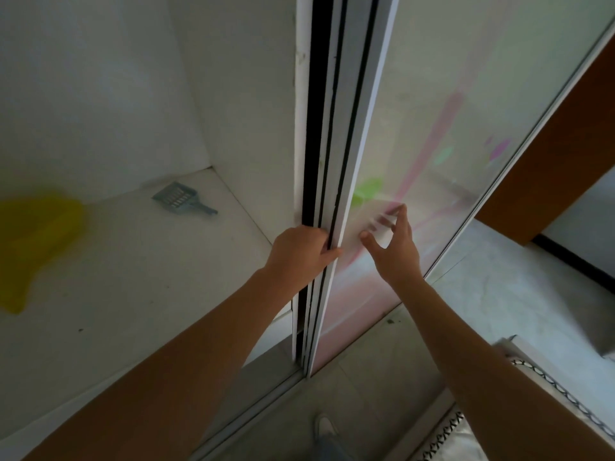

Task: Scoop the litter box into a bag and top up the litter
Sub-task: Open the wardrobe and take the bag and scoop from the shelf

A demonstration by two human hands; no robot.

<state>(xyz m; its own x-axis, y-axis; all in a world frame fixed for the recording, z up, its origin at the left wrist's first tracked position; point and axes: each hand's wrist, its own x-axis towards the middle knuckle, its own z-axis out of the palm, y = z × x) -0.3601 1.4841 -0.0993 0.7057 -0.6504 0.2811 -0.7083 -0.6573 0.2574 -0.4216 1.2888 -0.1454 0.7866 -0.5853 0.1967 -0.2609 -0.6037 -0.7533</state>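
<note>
The person stands in front of a tall white-framed sliding door of frosted glass, and both bare arms reach forward to it. The left hand holds the near vertical edge of the door. Its grip is closed round this white edge, with the fingers curled into the dark gap beside it and the thumb lying on the front of the frame. The right hand is at the glass, just beside the left one. Its grip is spread, with the fingers straight and apart, and the tips seem to touch the frosted surface, where a pale reflection of them shows. This hand holds nothing.

Left of the door edge a white floor runs back to a corner of white walls. A small grey-blue plastic litter scoop with a slotted blade lies flat there, near the corner, its short handle pointing to the right. It is well apart from both hands. At the far left edge is a blurred yellow shape on the same floor. It is possibly a bag or a box, but the view is too soft to tell.

Behind the frosted glass, faint pink and green patches show. At the bottom, a light-coloured shoe stands on grey tiles near the door track.
</note>
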